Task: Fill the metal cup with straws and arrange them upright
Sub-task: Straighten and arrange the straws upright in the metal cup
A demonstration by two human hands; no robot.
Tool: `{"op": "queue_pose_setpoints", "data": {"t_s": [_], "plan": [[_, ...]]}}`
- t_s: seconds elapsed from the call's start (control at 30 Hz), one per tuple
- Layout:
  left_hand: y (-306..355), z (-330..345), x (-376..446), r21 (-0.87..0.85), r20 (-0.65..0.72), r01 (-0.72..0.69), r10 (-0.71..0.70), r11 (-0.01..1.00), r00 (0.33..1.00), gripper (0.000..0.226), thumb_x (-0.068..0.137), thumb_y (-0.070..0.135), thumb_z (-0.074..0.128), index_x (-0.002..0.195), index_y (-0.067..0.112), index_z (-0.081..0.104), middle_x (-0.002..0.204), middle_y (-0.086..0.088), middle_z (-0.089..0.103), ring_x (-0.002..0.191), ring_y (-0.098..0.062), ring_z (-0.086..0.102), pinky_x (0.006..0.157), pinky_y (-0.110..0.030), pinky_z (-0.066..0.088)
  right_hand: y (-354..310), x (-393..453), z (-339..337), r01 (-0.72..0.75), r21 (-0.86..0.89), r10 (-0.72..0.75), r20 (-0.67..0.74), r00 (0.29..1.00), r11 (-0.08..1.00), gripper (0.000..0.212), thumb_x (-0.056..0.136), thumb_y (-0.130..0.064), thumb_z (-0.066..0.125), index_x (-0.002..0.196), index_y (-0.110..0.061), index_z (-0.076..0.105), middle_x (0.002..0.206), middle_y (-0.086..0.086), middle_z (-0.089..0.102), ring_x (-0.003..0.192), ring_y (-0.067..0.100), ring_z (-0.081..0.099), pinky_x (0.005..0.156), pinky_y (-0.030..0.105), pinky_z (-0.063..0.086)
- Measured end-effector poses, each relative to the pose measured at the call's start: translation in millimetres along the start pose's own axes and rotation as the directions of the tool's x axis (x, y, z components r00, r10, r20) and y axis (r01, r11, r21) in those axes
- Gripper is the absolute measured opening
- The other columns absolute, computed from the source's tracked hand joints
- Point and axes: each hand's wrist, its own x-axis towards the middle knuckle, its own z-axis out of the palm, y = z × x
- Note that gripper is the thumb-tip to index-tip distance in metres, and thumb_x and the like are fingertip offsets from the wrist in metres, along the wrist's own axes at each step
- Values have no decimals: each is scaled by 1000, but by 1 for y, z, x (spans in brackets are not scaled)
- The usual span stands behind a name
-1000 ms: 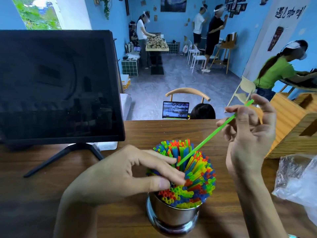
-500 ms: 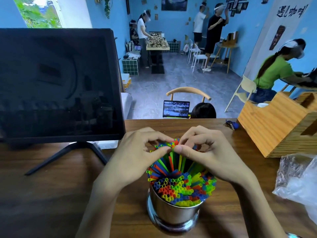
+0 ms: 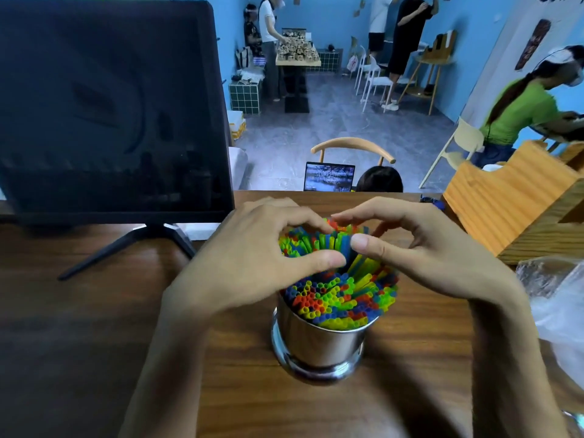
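A shiny metal cup stands on the wooden desk, near the middle of its width and closer to the near edge than to the far one. It is packed with coloured drinking straws in green, yellow, blue, orange and red, whose open ends rise above the rim. The nearer straws stand roughly upright; the ones at the far side of the bundle lean away and fan outward.

Both hands meet over the far half of the bundle. The left hand comes in from the left with its fingers curled over the straw tops and its thumb lying across the bundle's middle, grasping the far straws between thumb and fingers. The right hand mirrors it from the right, fingers arched over the far tips and thumb pointing left, its tip just beside the left thumb, clasping the same cluster. The gripped straws sit between the two thumbs and the curled fingers, above the cup's rim; the near straws lie outside the grip.

A dark monitor on a splayed black stand occupies the desk's far left corner. A slotted wooden box sits at the far right, and crumpled clear plastic wrap lies along the right edge.
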Motion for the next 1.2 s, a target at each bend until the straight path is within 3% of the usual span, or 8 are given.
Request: {"op": "queue_pose_setpoints", "data": {"t_s": [0.13,0.27,0.47,0.63,0.8,0.93,1.0,1.2], "plan": [[2,-3,0,36,40,-31,29,999,999,55,62,81,67,106,49,70,102,26,64,100,3,60,88,-34,52,-2,-5,-7,18,-46,-15,74,997,999,46,86,-45,76,128,-27,68,120,-18,70,117,6,64,94,28,53],[6,2,-1,46,24,-37,36,998,999,46,69,78,64,105,50,70,99,26,63,99,2,60,86,-36,52,-2,-3,-4,50,-114,-41,83,996,992,49,81,-48,76,125,-26,69,115,-20,69,114,2,64,93,27,52],[12,13,-10,3,-58,-19,19,1000,998,20,81,60,67,91,44,72,98,19,66,97,-3,63,85,-41,52,-4,-5,10,70,-147,-67,26,997,987,32,86,-35,79,117,-28,72,109,-13,69,100,11,67,87,40,55],[16,13,-21,-4,-51,23,-23,1000,998,4,88,41,74,85,38,76,108,19,68,107,-1,62,94,-40,50,-3,-17,27,92,-62,-98,-98,990,994,28,89,-23,78,116,-24,74,109,-15,70,104,4,66,89,29,52],[30,14,-37,17,-190,32,-29,999,981,26,87,56,63,104,41,76,119,23,64,118,-3,54,102,-30,42,-2,-23,31,118,10,-113,-232,966,993,19,92,-29,73,110,-22,77,111,-13,73,112,7,66,96,36,52],[37,19,-52,40,-41,37,-35,999,999,49,71,69,71,111,41,72,111,30,64,111,5,58,99,-23,45,1,-34,29,118,36,-111,-147,983,992,23,99,-38,64,113,-27,78,127,-17,66,128,3,56,107,35,47],[36,24,-54,-5,-59,52,-52,999,997,42,71,60,80,107,38,76,105,27,68,105,6,61,96,-22,46,4,-39,34,135,8,-133,-114,985,991,24,100,-40,62,115,-28,77,136,-18,61,130,1,54,108,36,46],[39,39,-59,-66,-184,-2,-10,998,983,21,80,37,84,100,29,81,103,18,74,103,2,66,96,-25,48,9,-44,46,150,-5,-146,-258,955,989,26,100,-37,60,109,-21,78,131,-15,67,125,3,59,106,42,48]]}}
